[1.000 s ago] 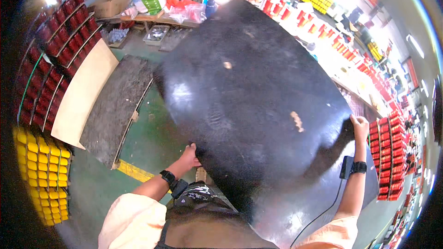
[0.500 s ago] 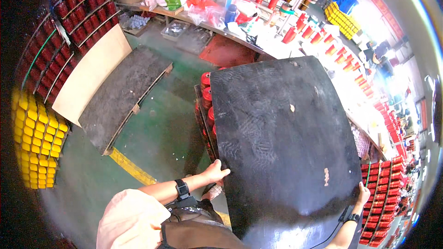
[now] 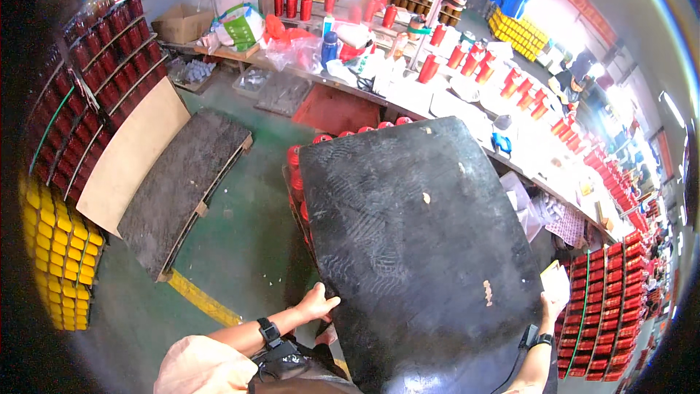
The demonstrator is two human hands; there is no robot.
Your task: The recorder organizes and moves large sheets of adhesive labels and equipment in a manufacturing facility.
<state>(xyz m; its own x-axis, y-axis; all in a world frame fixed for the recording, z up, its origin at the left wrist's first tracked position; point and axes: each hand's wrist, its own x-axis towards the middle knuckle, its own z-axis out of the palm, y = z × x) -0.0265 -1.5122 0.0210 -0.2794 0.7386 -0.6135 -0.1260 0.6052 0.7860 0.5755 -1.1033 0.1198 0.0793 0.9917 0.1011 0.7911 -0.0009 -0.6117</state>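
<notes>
A large black board (image 3: 423,233) with pale scuffs lies in front of me over red spools (image 3: 295,168), which show along its left and far edges. My left hand (image 3: 317,303) grips the near part of the board's left edge, thumb out and fingers partly hidden. On the opposite edge, my right hand (image 3: 554,292) is closed at the rim; bright light washes out its fingers. Both wrists wear dark bands. What supports the middle of the board is hidden beneath it.
A dark pallet-like platform (image 3: 182,186) and a tan board (image 3: 135,157) stand left, beside racks of dark red spools (image 3: 120,47) and yellow spools (image 3: 62,241). A long cluttered workbench (image 3: 430,98) runs behind the board. Stacked red spools (image 3: 601,306) rise at right.
My view has turned, so the surroundings sit further left and lower. A row of red spools now shows past the board's far edge. Both hands stay on the board's edges.
</notes>
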